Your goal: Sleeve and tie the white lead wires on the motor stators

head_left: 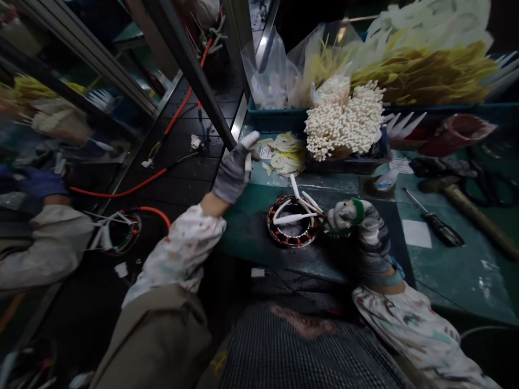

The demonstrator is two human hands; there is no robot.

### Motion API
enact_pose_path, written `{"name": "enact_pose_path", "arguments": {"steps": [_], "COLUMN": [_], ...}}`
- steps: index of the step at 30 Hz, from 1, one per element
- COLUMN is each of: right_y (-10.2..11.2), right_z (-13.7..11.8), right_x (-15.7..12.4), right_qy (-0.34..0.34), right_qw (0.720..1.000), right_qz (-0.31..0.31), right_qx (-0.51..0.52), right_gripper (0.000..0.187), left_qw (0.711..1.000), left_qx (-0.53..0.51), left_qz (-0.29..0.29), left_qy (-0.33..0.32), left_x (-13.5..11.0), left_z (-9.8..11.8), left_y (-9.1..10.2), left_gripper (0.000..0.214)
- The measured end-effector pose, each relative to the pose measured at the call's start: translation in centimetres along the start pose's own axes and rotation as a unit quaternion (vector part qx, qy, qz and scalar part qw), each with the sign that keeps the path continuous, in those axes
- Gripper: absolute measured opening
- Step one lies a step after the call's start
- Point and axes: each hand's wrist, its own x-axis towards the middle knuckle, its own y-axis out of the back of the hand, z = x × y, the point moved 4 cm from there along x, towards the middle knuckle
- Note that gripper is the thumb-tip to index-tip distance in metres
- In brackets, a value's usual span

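Observation:
A ring-shaped stator [272,227] with copper-coloured windings lies on the green work surface. White sleeves [295,218] and thin coloured leads run from it to the right. My right hand [351,219], in a grey glove with something green around its finger area, is closed at those leads beside the ring. My left hand [235,170], in a grey striped glove with white fingertips, is raised left of the stator. Its fingers stretch up and apart, close to a small pile of pale yellow pieces [286,154]. Whether a thin piece touches its fingertips is unclear.
Behind lie a bundle of white-tipped sticks [344,121] and a blue bin [279,118] with bags and yellow sheets. To the right are a small bottle [387,179], screwdriver [441,227] and hammer [466,205]. At left, a co-worker's blue-gloved hand [42,182] is near another stator [127,232].

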Motion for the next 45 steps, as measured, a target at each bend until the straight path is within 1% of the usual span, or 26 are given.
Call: {"name": "enact_pose_path", "arguments": {"steps": [1,3,5,6,8,11,15,17,19,21,24,26,28,29,30,32,33,34,35,36,38,39,40,41,42,45], "right_y": [-0.2,-0.7,-1.2,-1.4,-1.5,-1.1,-0.6,-0.7,-1.5,-2.8,-4.7,-5.7,-6.5,-6.8,-7.0,-7.3,-7.4,-7.4,-7.4,-7.3,-7.1,-6.9,-6.8,-6.7,-6.6,-6.0], "right_z": [-0.2,-0.6,-0.9,-1.0,-1.1,-1.2,-1.4,-1.8,-2.3,-2.3,-1.5,-1.0,-0.6,-0.4,-0.4,-0.4,-0.4,-0.4,-0.3,-0.2,-0.1,-0.1,-0.1,-0.2,-0.3,-0.4], "right_x": [0.0,0.1,0.3,0.3,0.4,0.3,-1.1,-2.1,-2.9,-3.2,-3.2,-3.2,-3.2,-3.1,-3.0,-2.6,-2.4,-2.1,-1.9,-1.8,-2.0,-2.3,-2.8,-3.5,-4.2,-6.0], "right_qy": [0.009,0.022,0.019,0.016,0.014,0.027,0.079,0.127,0.183,0.224,0.256,0.287,0.307,0.306,0.302,0.288,0.281,0.273,0.262,0.246,0.211,0.199,0.195,0.193,0.186,0.138], "right_qw": [1.000,1.000,0.999,0.999,0.999,0.999,0.995,0.979,0.941,0.896,0.833,0.767,0.695,0.671,0.660,0.672,0.686,0.698,0.711,0.723,0.750,0.763,0.773,0.782,0.790,0.822], "right_qz": [0.007,0.014,0.012,0.012,0.009,0.008,0.011,0.017,0.002,-0.053,-0.154,-0.188,-0.205,-0.206,-0.205,-0.201,-0.203,-0.209,-0.215,-0.220,-0.219,-0.213,-0.205,-0.196,-0.189,-0.186], "right_qx": [0.003,0.010,0.025,0.034,0.050,0.042,-0.055,-0.158,-0.286,-0.379,-0.466,-0.543,-0.617,-0.643,-0.657,-0.652,-0.640,-0.628,-0.617,-0.607,-0.587,-0.577,-0.567,-0.560,-0.552,-0.521], "right_gripper": [0.044,0.045,0.045,0.044,0.040,0.035,0.025,0.017,0.027,0.040,0.042,0.037,0.031,0.030,0.029,0.025,0.023,0.021,0.021,0.023,0.025,0.025,0.025,0.025,0.025,0.029], "left_qw": [0.999,0.994,0.975,0.972,0.970,0.974,0.989,0.994,0.992,0.988,0.968,0.948,0.923,0.908,0.894,0.878,0.880,0.885,0.888,0.883,0.840,0.815,0.799,0.796,0.807,0.866], "left_qx": [-0.010,-0.023,-0.025,-0.011,0.029,0.029,-0.048,-0.026,0.016,0.014,-0.089,-0.177,-0.303,-0.366,-0.418,-0.470,-0.467,-0.457,-0.451,-0.451,-0.489,-0.513,-0.531,-0.535,-0.522,-0.438], "left_qz": [0.026,0.056,0.108,0.115,0.099,0.063,0.019,0.050,0.096,0.113,0.109,0.099,0.078,0.070,0.073,0.086,0.071,0.036,-0.032,-0.110,-0.237,-0.269,-0.283,-0.284,-0.277,-0.238], "left_qy": [-0.020,-0.091,-0.191,-0.203,-0.220,-0.217,-0.137,-0.098,-0.078,-0.108,-0.206,-0.244,-0.225,-0.194,-0.141,-0.006,0.048,0.082,0.086,0.067,0.009,-0.007,-0.014,-0.016,-0.017,-0.043], "left_x": [-1.8,-5.8,-9.7,-11.1,-12.7,-12.8,-11.8,-12.1,-12.8,-13.5,-13.7,-13.4,-12.8,-12.3,-11.8,-10.5,-9.8,-9.0,-8.1,-7.4,-6.6,-6.5,-6.7,-7.0,-7.5,-9.1], "left_z": [2.0,6.6,10.5,11.6,12.7,12.3,12.3,12.9,13.1,12.9,11.6,10.3,8.9,8.1,7.2,5.1,4.3,3.8,3.6,3.9,5.0,5.5,6.0,6.4,6.7,7.3], "left_y": [1.0,2.2,2.4,2.0,0.6,-0.9,-0.5,0.1,0.5,0.5,0.7,1.2,1.8,2.0,2.1,1.7,1.2,0.6,-0.2,-1.1,-2.3,-2.5,-2.5,-2.4,-2.1,-1.1], "left_gripper": [0.052,0.045,0.038,0.037,0.035,0.032,0.025,0.025,0.028,0.027,0.022,0.016,0.013,0.010,0.009,0.015,0.021,0.031,0.044,0.056,0.083,0.093,0.100,0.103,0.103,0.103]}}
